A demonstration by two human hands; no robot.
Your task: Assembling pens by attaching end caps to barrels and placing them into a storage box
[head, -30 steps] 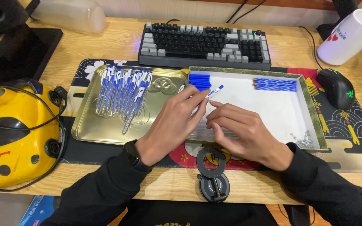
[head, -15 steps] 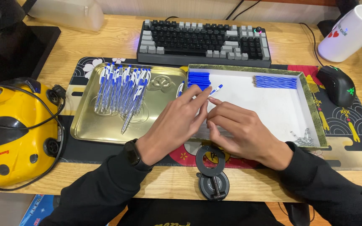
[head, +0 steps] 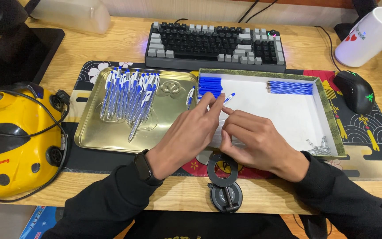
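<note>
While both hands meet over the left edge of the white tray [head: 288,119], I see the left hand [head: 191,132] pinching a blue-and-white pen [head: 227,98] at its fingertips, tip pointing up-right. Right hand [head: 255,141] sits just beside it, fingers curled narrow and touching the pen's lower part. Pen hovers above the tray, near the stack of blue caps [head: 210,85]. Blue refills [head: 290,87] lie at the tray's far right, small springs [head: 317,148] in its near right corner. Finished pens [head: 129,95] piled in the gold tray [head: 111,137] to the left on the tabletop [head: 111,40]
</note>
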